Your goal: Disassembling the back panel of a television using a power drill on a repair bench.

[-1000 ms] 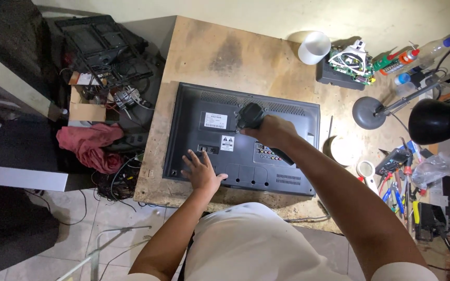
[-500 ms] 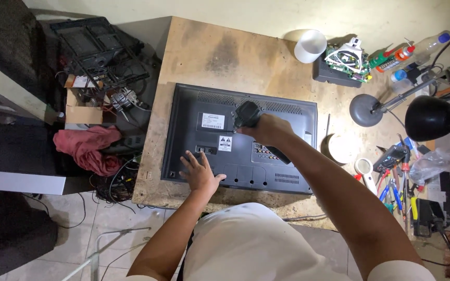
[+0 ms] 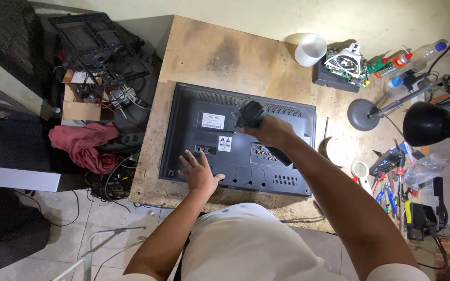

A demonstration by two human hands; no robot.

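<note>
A flat dark grey television (image 3: 194, 125) lies face down on the worn wooden table (image 3: 220, 52), its back panel with labels and ports facing up. My left hand (image 3: 199, 170) rests flat on the lower part of that back panel, fingers spread. My right hand (image 3: 272, 130) grips a black power screwdriver (image 3: 249, 114), whose nose points down at the upper middle of the panel.
A white cup (image 3: 310, 49), a circuit board box (image 3: 342, 67), glue bottles (image 3: 391, 63) and a black desk lamp (image 3: 428, 122) sit at the right. Hand tools (image 3: 391, 182) crowd the right edge. Left of the table: a red cloth (image 3: 84, 145), cables, a black frame (image 3: 97, 47).
The view has shifted slightly. Both hands stay where they were on the television's back, the screwdriver still pressed at the same spot.
</note>
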